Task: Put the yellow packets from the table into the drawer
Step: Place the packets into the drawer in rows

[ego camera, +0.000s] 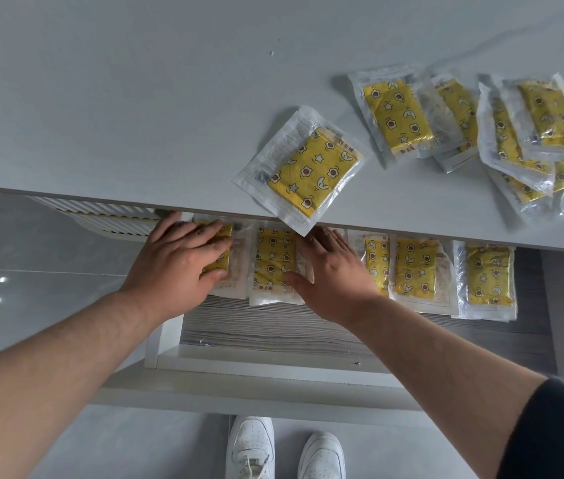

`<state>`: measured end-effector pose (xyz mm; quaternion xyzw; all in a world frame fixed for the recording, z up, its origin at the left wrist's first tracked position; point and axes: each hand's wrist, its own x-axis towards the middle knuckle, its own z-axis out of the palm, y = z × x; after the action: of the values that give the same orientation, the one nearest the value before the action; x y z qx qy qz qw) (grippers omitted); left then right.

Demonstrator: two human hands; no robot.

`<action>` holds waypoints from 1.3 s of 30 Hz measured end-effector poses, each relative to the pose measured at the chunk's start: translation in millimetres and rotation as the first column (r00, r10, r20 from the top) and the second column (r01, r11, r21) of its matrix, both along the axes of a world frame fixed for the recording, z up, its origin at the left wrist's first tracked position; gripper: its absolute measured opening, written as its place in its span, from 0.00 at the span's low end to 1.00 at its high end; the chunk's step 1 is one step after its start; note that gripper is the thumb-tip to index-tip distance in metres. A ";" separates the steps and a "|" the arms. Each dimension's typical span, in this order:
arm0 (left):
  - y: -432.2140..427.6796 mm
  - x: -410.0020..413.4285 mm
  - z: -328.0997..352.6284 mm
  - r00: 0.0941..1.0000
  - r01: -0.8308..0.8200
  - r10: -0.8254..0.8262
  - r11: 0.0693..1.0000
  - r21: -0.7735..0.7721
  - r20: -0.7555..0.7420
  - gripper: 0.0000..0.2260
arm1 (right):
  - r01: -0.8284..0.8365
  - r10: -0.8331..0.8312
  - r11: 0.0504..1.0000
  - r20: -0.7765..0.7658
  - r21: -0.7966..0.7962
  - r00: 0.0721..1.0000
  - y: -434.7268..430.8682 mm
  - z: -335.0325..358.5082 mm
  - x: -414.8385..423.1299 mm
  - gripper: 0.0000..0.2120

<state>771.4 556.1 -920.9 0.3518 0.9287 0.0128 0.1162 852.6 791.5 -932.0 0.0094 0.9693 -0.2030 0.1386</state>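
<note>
While over the drawer point(273, 328), hands point(176, 262) point(337, 274) on packets point(274, 261)

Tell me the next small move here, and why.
Probably lift the right hand to the overhanging packet at the table edge just above it. It and the left hand lie flat on stowed packets in the drawer; that one is nearest.

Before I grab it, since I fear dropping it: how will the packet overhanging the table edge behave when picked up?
The overhanging packet likely flexes: a crinkled wrapper around a flat yellow pad. It looks thin, probably light. Its glossy film may slide on the table; a nudge could tip it off.
</note>
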 end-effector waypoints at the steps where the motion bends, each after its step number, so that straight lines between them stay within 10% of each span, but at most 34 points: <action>1: -0.5 0.0 0.8 1.000 -0.001 0.000 1.000 0.003 0.005 0.24 | 0.000 0.000 1.000 0.000 0.001 1.000 0.1 0.6 0.8 0.33; 18: -10.8 9.3 6.0 0.997 -0.050 0.042 0.988 0.146 0.058 0.26 | -0.048 0.048 0.999 0.017 0.013 0.999 -3.8 21.5 11.4 0.32; 28: -2.0 26.8 104.2 0.876 -0.466 0.366 0.809 0.359 0.313 0.13 | 0.174 -0.155 0.974 0.136 -0.147 0.979 10.4 116.1 30.0 0.15; 39: 38.6 11.0 193.1 0.855 -0.491 0.343 0.778 0.393 0.390 0.10 | 0.405 -0.379 0.887 0.152 -0.223 0.913 36.9 219.7 27.6 0.09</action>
<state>782.4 594.8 -727.8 0.1462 0.9225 0.3203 0.1580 880.3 828.4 -712.3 0.1981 0.9055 -0.3461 0.1450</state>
